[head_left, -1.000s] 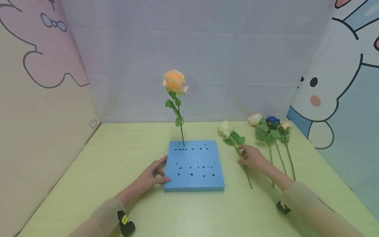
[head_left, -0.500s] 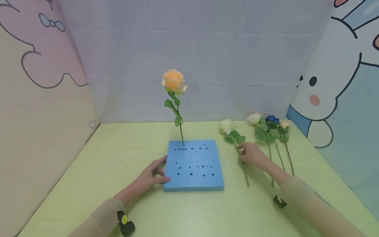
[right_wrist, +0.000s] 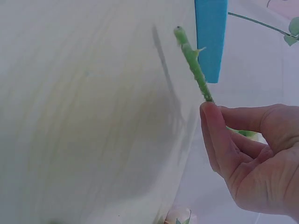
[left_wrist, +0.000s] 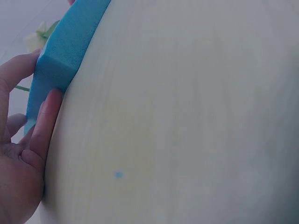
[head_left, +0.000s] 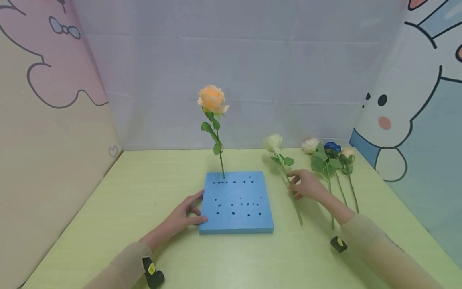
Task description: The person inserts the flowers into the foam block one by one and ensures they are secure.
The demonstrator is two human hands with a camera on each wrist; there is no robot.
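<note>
My right hand pinches the green stem of a white rose between thumb and fingers. The right wrist view shows the cut stem end sticking out past the fingertips, its shadow on the table. My left hand rests at the left side of a blue foam board with rows of holes, thumb by the front corner. In the left wrist view its fingers lie along the board's side. A peach rose stands upright in a hole at the board's back left.
Right of my right hand lie another white rose, a blue rose and a pale peach rose, stems toward me. A pale curtain hangs behind the yellow-green table, with cartoon-printed walls at both sides.
The white rose in my right hand has tipped up, its bloom moving up and slightly left and its stem end shifting left. The left hand and board stay put.
</note>
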